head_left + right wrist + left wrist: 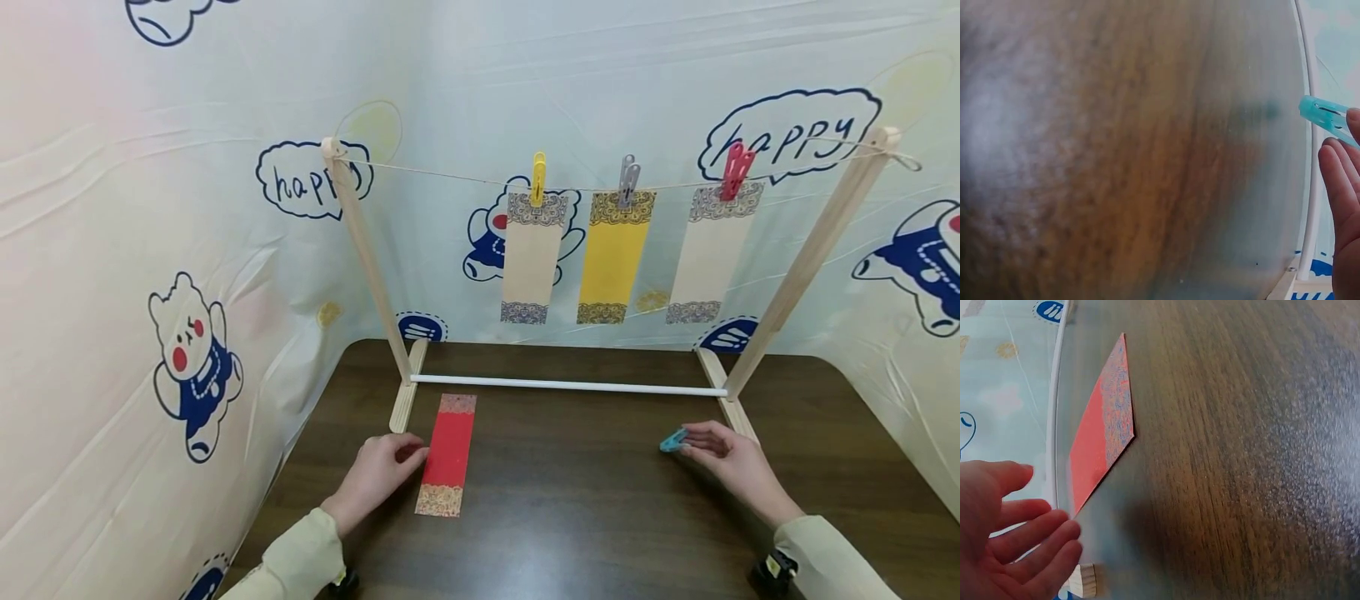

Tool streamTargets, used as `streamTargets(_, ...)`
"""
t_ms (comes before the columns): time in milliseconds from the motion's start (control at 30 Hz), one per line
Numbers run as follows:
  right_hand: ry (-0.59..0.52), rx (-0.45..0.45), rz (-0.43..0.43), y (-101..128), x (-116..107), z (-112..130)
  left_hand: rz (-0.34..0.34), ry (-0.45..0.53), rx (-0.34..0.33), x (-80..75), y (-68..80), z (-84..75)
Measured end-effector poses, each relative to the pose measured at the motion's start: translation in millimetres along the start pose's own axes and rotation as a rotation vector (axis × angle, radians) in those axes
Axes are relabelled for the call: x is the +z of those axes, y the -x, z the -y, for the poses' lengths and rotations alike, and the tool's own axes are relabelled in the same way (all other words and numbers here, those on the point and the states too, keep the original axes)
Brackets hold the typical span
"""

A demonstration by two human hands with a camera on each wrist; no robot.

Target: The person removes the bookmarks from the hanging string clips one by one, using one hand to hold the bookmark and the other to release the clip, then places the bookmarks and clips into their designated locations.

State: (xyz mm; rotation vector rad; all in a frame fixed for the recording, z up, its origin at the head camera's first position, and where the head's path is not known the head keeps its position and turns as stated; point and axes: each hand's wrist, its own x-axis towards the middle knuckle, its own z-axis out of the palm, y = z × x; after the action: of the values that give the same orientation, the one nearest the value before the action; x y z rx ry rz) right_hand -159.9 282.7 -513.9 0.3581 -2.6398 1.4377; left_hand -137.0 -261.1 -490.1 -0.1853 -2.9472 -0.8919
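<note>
A red card (pixel 448 450) with patterned bands at both ends lies flat on the table in front of the rack's left foot. Beside its left edge is my left hand (pixel 381 477), holding nothing. In the left wrist view that hand's fingers are loosely bent close to the card (pixel 1094 447); whether they touch it I cannot tell. Between thumb and fingers, my right hand (pixel 731 462) pinches a blue clothespin (pixel 673 441) near the rack's right foot. The right wrist view shows the clothespin (pixel 1322 112) pointing away from the fingertips, above the tabletop.
A wooden rack with a left post (pixel 367 250), right post (pixel 810 258) and white crossbar (pixel 562 384) stands at the back. On its string (pixel 442 173), yellow, grey and pink clothespins hold a cream card (pixel 532 258), a yellow card (pixel 613 262) and another cream card (pixel 708 254).
</note>
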Motion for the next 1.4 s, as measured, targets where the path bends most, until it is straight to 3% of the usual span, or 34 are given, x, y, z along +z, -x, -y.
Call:
streamTargets(167, 0.006, -0.012, -0.01, 1, 1, -5, -0.066, -0.026, 0.047, 3.0, -0.7, -3.9)
streamTargets(533, 0.037, -0.048, -0.026, 3, 2, -8, -0.077, -0.042, 0.113, 8.7, -0.8, -9.2)
streamTargets(767, 0.234, -0.133, -0.02, 1, 0, -15, -0.02, -0.017, 0.061, 8.0, -0.3, -10.7)
streamTargets(1033, 0.358, -0.087, 0.048, -1, -1, -13, 0.009, -0.012, 0.061, 7.0, -0.9, -11.6)
streamTargets(1400, 0.355, 0.002, 0.126, -6, 1, -7, -0.012, -0.032, 0.113, 3.5, -2.5, -15.3)
